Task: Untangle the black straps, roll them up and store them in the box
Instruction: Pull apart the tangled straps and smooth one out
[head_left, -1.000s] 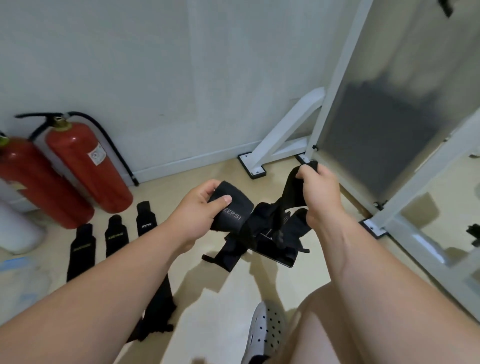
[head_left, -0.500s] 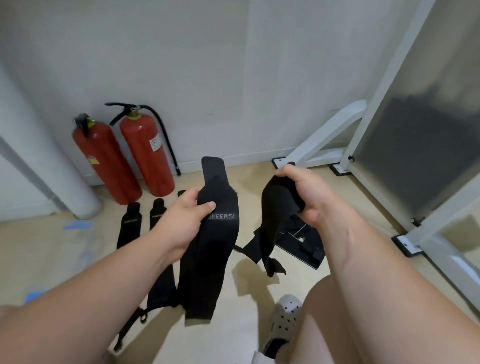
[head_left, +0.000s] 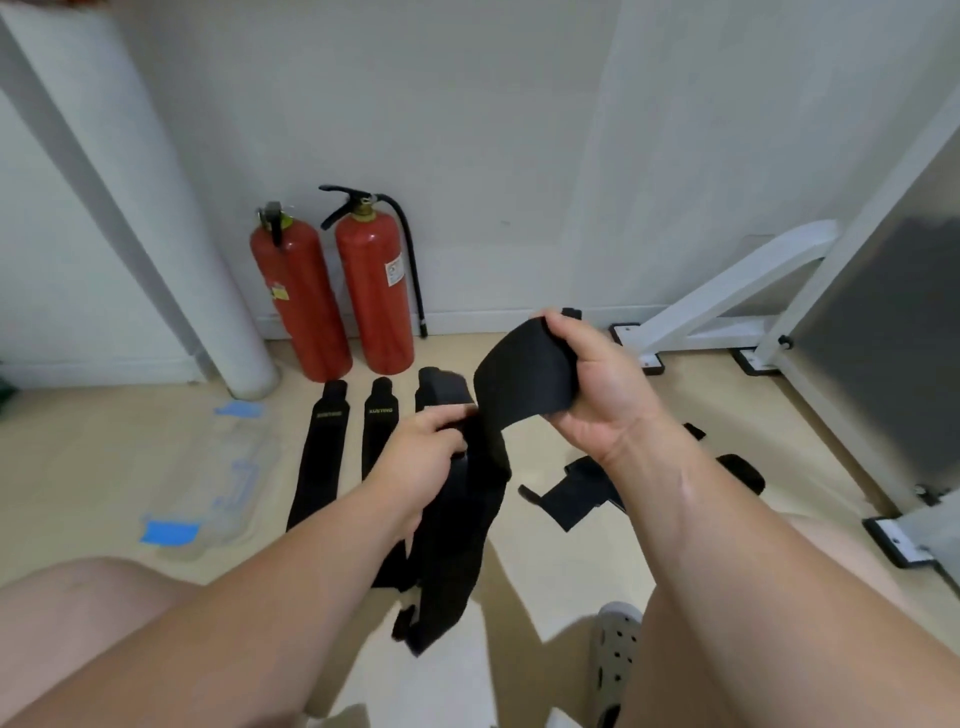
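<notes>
- A clear box (head_left: 228, 467) with blue clips lies on the floor (head_left: 104, 467) toward its left edge, well apart from both hands. It is blurred, so I cannot tell whether its lid is on.
- 3 flat straps (head_left: 321, 452) lie side by side on the floor, their far ends just in front of 2 fire extinguishers (head_left: 374, 291) at the wall edge. The rightmost one is partly hidden behind the left hand. None of them looks rolled yet.
- Left hand (head_left: 426, 460): if this grip slackens, the long hanging tail could drop onto the flat straps and tangle with them. The back of the hand faces the camera and the forearm reaches forward. Its fingers are curled round the middle of the held strap (head_left: 524, 387).
- The held strap arches up between the hands, and its lower end dangles near the floor between the knees. It is slack, so a roll started now would likely come out loose or skewed.
- Right hand (head_left: 597, 384): pulling too hard could tug the strap out of the left hand. It is raised above the left hand, with the thumb on top and the fingers curled beneath, pinching the strap's upper end.
- More loose straps (head_left: 569, 496) lie on the floor under the right forearm, partly hidden. I cannot tell whether they are knotted.
</notes>
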